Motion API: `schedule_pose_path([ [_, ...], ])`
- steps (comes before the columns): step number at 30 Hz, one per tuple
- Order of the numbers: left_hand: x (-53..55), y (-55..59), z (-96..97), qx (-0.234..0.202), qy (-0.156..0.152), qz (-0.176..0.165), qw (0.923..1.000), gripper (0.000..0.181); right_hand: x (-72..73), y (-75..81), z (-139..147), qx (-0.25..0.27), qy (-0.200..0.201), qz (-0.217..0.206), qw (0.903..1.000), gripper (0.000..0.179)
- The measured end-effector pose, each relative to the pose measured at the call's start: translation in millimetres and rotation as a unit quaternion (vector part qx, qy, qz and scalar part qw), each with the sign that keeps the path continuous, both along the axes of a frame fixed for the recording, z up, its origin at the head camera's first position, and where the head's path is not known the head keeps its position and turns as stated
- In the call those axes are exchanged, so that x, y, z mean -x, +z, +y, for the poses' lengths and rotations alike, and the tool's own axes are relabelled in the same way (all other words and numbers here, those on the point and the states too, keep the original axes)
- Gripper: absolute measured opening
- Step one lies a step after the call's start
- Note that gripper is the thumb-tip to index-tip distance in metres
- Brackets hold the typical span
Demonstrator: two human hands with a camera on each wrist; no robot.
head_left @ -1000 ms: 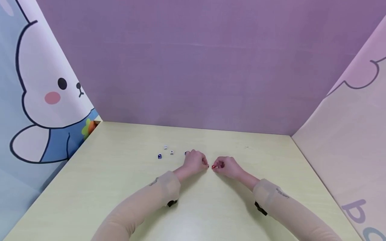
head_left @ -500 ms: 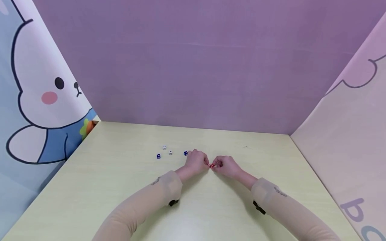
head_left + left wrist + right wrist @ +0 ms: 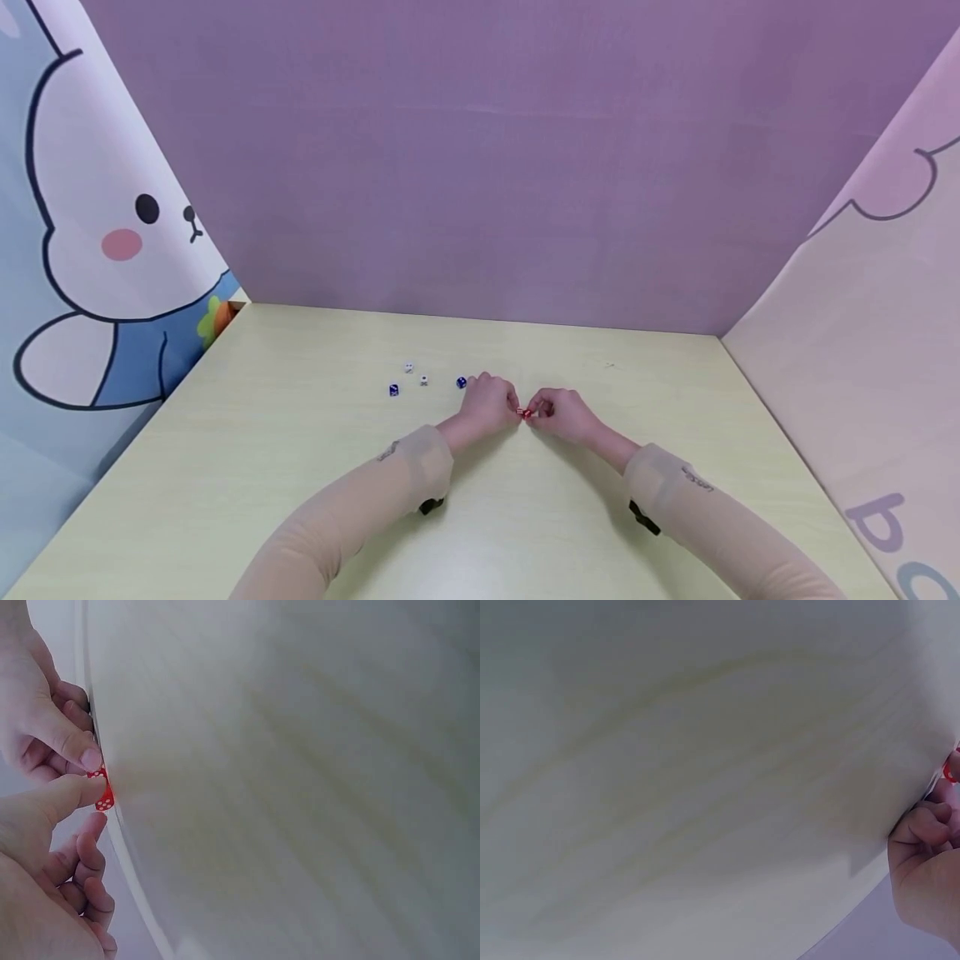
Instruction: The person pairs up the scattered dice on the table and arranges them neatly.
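Red dice (image 3: 104, 801) meet between the person's two hands: we see the left hand (image 3: 489, 404) pinching one and the right hand (image 3: 564, 415) pinching the other. A second ago we saw a gap between them; now they seem to touch, so we judge that bringing the pair together is largely done. We count two red dice, two white dice (image 3: 408, 367) and two blue dice (image 3: 393, 390); one blue lies just beside the left hand, the rest farther out to its left on the table (image 3: 536, 517).
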State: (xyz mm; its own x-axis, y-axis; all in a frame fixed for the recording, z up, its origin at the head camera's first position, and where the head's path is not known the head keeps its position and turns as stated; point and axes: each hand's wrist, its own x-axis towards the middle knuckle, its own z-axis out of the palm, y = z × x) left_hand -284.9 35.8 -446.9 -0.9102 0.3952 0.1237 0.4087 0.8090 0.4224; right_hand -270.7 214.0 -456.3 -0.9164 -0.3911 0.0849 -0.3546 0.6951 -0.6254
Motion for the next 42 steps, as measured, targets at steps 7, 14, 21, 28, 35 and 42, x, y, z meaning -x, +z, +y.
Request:
schedule_pose_path([
  [7, 9.0, 5.9, -19.7, -0.004, 0.011, 0.009, 0.9999, 0.026, -0.7, -0.6, 2, 0.002, -0.021, -0.025, 0.9995, 0.013],
  [14, 26.5, 10.6, -52.8, 0.023, 0.043, 0.030, 0.9984, 0.032, -3.9, 0.9, 1, 0.005, -0.017, -0.029, 0.9994, 0.015],
  [21, 36.6, 6.1, -77.5, 0.054, 0.076, 0.029, 0.9952, 0.030, -4.9, 1.4, 0, 0.002, -0.024, -0.036, 0.9991, 0.015],
  [28, 40.4, 0.3, -83.3, 0.062, 0.084, 0.025, 0.9942, 0.025, -4.9, 0.4, 0, 0.000, -0.025, -0.039, 0.9989, 0.015],
  [35, 39.5, 2.1, -80.8, 0.048, 0.086, 0.008, 0.9951, 0.019, -6.0, 0.4, -1, 0.004, -0.025, -0.036, 0.9990, 0.015],
  [42, 40.5, -0.2, -78.4, 0.038, 0.082, 0.006, 0.9959, 0.016, -6.1, -0.2, -2, 0.000, -0.034, -0.038, 0.9987, 0.015],
])
